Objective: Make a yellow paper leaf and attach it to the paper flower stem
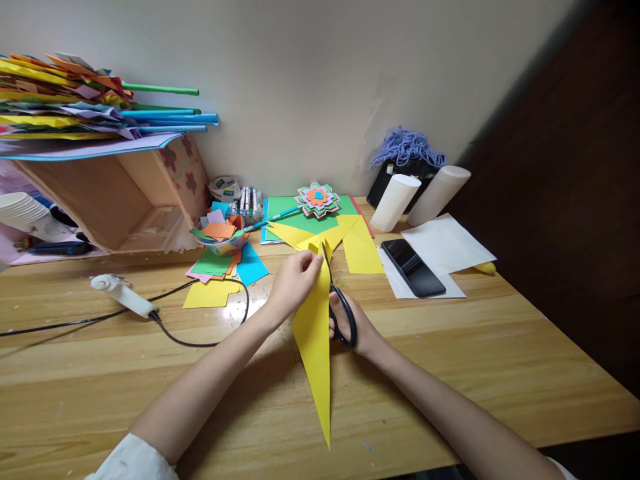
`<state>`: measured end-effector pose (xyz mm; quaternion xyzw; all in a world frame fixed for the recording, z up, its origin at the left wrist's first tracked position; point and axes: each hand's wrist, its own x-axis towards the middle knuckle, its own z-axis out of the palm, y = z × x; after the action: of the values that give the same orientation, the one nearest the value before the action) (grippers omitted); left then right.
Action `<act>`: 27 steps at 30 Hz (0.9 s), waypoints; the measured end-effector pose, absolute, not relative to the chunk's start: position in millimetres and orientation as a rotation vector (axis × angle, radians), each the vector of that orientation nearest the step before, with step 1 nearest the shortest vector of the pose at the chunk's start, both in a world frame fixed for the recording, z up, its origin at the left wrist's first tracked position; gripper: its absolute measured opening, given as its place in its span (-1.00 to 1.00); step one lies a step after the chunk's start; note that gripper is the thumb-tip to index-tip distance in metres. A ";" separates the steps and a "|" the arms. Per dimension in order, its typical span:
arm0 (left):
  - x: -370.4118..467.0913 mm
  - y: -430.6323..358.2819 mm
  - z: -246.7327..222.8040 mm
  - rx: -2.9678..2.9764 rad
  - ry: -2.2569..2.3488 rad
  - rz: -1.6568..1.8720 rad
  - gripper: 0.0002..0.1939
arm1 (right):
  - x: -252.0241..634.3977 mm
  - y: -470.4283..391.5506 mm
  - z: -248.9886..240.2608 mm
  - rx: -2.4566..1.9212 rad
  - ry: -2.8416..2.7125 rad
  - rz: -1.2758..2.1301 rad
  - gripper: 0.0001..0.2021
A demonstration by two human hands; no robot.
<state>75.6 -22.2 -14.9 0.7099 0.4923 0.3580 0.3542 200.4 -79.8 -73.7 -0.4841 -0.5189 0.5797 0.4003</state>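
Observation:
My left hand (295, 280) pinches a folded yellow paper (315, 347) near its upper end, and a long point of the paper hangs down toward the table's front. My right hand (354, 323) grips black-handled scissors (345, 317), with the fingers in the loops. The scissor blades lie along the right edge of the yellow paper, close to my left fingertips; whether they are apart is hard to see. Behind the hands, yellow paper pieces (363, 247) rest on the table, partly over green sheets (287, 208) and beneath a layered paper flower (319, 199) with a blue stem.
To the left, a white glue gun (123, 295) trails a black cable. Coloured scraps (213, 262) surround a small bowl (223, 243). A box (185, 173) carries stacked paper flowers (65, 100). At right sit a black phone (414, 267), white sheets (450, 243) and white rolls (395, 202).

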 end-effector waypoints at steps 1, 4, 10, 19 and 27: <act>76.1 -22.8 -14.9 1.839 1.268 0.919 -0.64 | 200.3 -79.7 -73.7 -1.213 -1.303 1.469 -0.47; 77.3 -24.0 -14.9 1.846 1.259 0.912 -0.64 | 200.4 -78.7 -75.8 -1.193 -1.267 1.491 -0.45; 77.7 -24.2 -14.7 1.836 1.255 0.911 -0.65 | 200.2 -77.3 -79.1 -1.180 -1.231 1.509 -0.47; 79.0 -26.1 -16.4 1.843 1.247 0.891 -0.64 | 201.9 -76.1 -77.7 -1.250 -1.227 1.479 -0.41; 68.6 -16.8 -9.9 1.808 1.325 0.986 -0.64 | 205.6 -70.9 -61.2 -1.230 -1.245 1.420 -0.40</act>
<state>68.6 -16.8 -9.9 0.6946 0.5090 0.3786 0.3394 205.6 -70.9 -61.2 -0.4928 -0.4988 0.5689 0.4297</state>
